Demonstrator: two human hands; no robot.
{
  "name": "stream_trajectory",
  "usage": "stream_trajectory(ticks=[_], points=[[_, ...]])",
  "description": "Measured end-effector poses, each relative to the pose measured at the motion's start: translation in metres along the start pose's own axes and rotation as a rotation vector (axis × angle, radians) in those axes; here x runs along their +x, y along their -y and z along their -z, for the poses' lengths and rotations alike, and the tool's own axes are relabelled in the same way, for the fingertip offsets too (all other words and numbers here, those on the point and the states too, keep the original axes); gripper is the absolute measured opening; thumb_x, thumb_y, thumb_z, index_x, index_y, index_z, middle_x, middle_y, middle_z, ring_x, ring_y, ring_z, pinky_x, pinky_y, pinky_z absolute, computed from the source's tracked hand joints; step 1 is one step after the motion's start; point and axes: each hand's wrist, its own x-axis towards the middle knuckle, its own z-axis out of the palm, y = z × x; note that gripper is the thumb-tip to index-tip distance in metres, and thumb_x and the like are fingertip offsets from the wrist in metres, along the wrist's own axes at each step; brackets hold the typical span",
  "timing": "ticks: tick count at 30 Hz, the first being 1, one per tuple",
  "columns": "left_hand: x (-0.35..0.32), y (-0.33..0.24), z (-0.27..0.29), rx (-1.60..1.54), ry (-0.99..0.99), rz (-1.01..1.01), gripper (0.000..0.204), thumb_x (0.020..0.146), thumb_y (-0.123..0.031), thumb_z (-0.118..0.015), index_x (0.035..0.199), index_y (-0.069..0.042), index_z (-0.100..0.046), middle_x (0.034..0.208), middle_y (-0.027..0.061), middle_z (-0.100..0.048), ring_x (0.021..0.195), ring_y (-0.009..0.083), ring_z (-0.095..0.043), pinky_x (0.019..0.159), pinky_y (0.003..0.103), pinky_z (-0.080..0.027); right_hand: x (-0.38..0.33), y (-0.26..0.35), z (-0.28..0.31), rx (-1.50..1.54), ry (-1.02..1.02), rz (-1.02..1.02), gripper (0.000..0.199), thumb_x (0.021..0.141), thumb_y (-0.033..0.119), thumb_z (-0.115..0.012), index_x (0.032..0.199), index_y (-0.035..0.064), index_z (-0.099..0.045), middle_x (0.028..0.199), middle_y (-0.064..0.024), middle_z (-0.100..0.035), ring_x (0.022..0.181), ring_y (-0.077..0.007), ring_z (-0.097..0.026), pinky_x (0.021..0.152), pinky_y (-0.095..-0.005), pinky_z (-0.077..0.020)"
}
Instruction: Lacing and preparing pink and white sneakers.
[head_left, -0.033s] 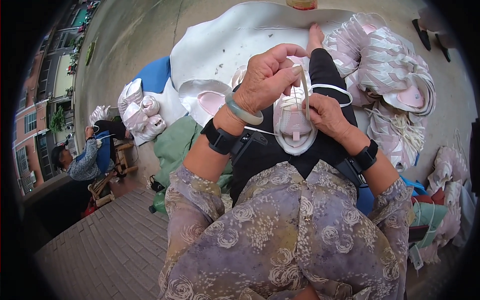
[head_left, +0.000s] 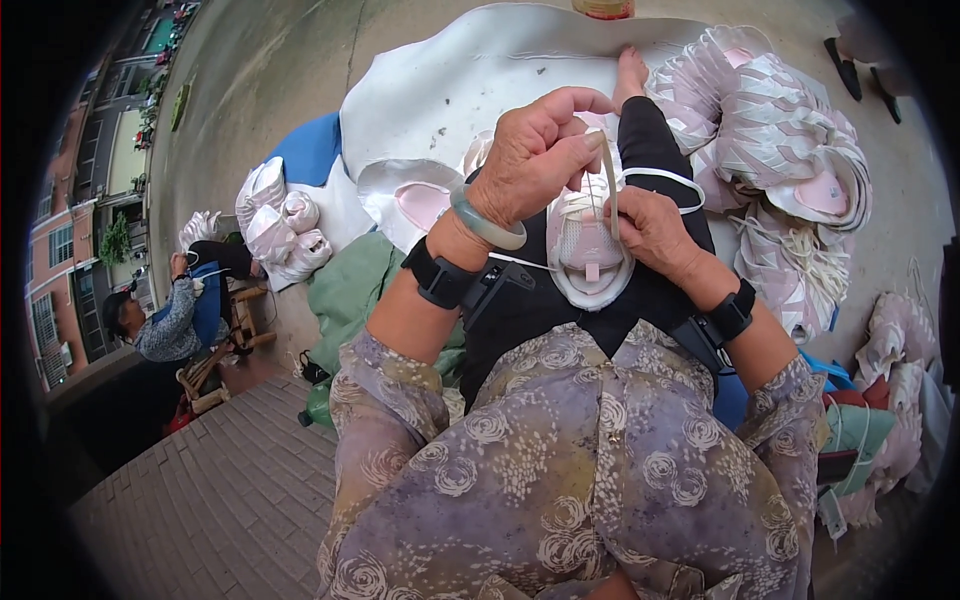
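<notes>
Between my thighs a pale pink and white sneaker (head_left: 590, 262) lies with its toe toward me and its laces part-way across the upper. My left hand (head_left: 540, 150), a bangle on its wrist, is raised over the sneaker and pinches one end of a flat white shoelace (head_left: 611, 180). Lower and to the right, my right hand (head_left: 655, 232) is closed on the same lace beside the sneaker's upper. The lace runs taut between both hands. Another white lace curves out over my right thigh. My left hand covers part of the sneaker's far end.
Stacked pink and white shoe uppers (head_left: 780, 130) stand to the right, with more on the far left. A white sheet (head_left: 440, 90) spreads ahead, and a green cloth (head_left: 350, 285) lies to my left. Another person (head_left: 180, 320) sits at the far left; someone's feet show at upper right.
</notes>
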Motion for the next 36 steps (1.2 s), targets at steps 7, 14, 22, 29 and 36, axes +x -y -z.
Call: stream_trajectory(ticks=[7,14,22,29,36], points=[[0.001,0.000,0.000,0.018,-0.004,-0.019,0.028,0.081,-0.010,-0.049,0.106,0.004,-0.048,0.065,0.0026,-0.056,0.052,0.0039,-0.047,0.048,0.015,-0.038,-0.001,-0.006,-0.007,-0.140,0.033,-0.048,0.011,0.071,0.010,-0.050,0.079,0.0054,-0.056,0.072,-0.0115,-0.056,0.068,-0.0281,-0.056,0.061,-0.0339,-0.0442],[-0.001,-0.001,-0.001,0.002,-0.065,-0.048,0.023,0.078,-0.004,-0.050,0.100,0.000,-0.052,0.058,0.0011,-0.054,0.047,0.0033,-0.045,0.044,0.017,-0.037,0.005,-0.003,-0.007,0.148,0.080,-0.155,0.009,0.072,0.011,-0.050,0.073,0.0027,-0.055,0.067,-0.0122,-0.054,0.064,-0.0258,-0.054,0.059,-0.0333,-0.0427],[0.001,-0.002,-0.010,0.077,0.015,-0.074,0.027,0.081,-0.008,-0.049,0.106,0.001,-0.049,0.062,0.0015,-0.055,0.051,0.0031,-0.046,0.048,0.015,-0.037,0.005,0.005,-0.015,0.041,0.002,-0.115,0.011,0.073,0.013,-0.050,0.070,0.0048,-0.056,0.067,-0.0136,-0.055,0.064,-0.0317,-0.055,0.057,-0.0378,-0.0430],[0.005,-0.004,-0.010,0.173,0.008,-0.123,0.026,0.080,-0.006,-0.049,0.106,0.000,-0.050,0.061,0.0009,-0.055,0.050,0.0026,-0.045,0.047,0.015,-0.037,0.001,0.013,0.001,-0.019,0.012,-0.158,0.011,0.072,0.015,-0.050,0.075,0.0051,-0.054,0.066,-0.0130,-0.055,0.064,-0.0311,-0.055,0.058,-0.0384,-0.0434],[0.010,-0.005,-0.012,0.174,-0.001,-0.149,0.026,0.080,-0.006,-0.049,0.105,0.000,-0.050,0.061,0.0015,-0.056,0.050,0.0027,-0.046,0.047,0.015,-0.037,0.001,0.007,-0.007,0.038,0.037,-0.187,0.013,0.070,0.011,-0.050,0.079,0.0063,-0.058,0.071,-0.0134,-0.056,0.068,-0.0305,-0.056,0.061,-0.0383,-0.0439]])
